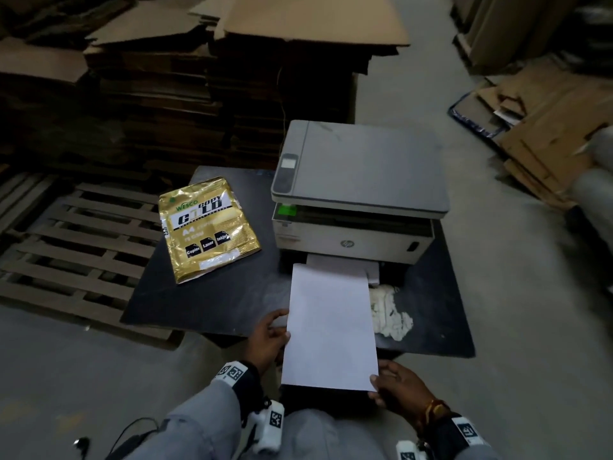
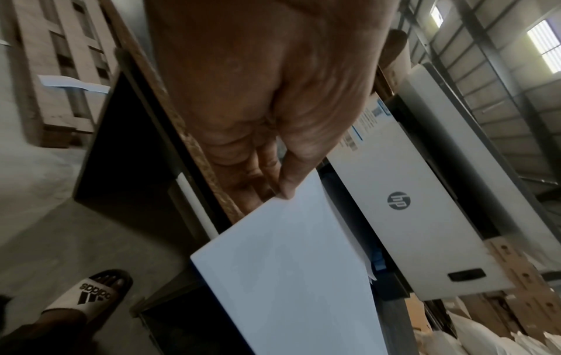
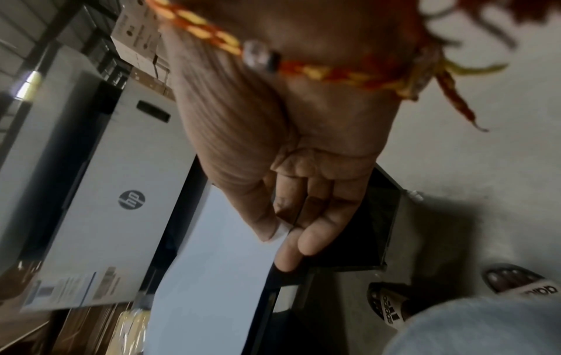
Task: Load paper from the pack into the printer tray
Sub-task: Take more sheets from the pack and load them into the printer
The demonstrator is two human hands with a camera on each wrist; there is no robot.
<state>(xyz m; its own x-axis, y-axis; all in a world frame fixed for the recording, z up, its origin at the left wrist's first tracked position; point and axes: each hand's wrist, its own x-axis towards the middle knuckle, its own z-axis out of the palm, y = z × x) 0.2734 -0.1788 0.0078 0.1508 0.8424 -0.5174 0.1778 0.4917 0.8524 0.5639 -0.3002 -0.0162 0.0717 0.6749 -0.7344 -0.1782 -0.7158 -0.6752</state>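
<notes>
- The paper stack (image 1: 330,330) is held above the bench (image 1: 199,293), its far edge at the printer tray (image 2: 393,287) of the HP printer (image 1: 358,180).
- The left hand (image 1: 268,340) pinches the left edge; the right hand (image 1: 398,386) pinches the near right corner.
- Handling, as judged: light, limp, sheets slip apart. Support both long edges.

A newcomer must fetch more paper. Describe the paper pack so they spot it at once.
Find the grey printer standing on the dark board. Left of it, as the person faces it, the paper pack lies flat on the same board, slightly askew. It is the only shiny gold thing there, with black label bands, unlike the plain white sheets in front of the printer.
</notes>
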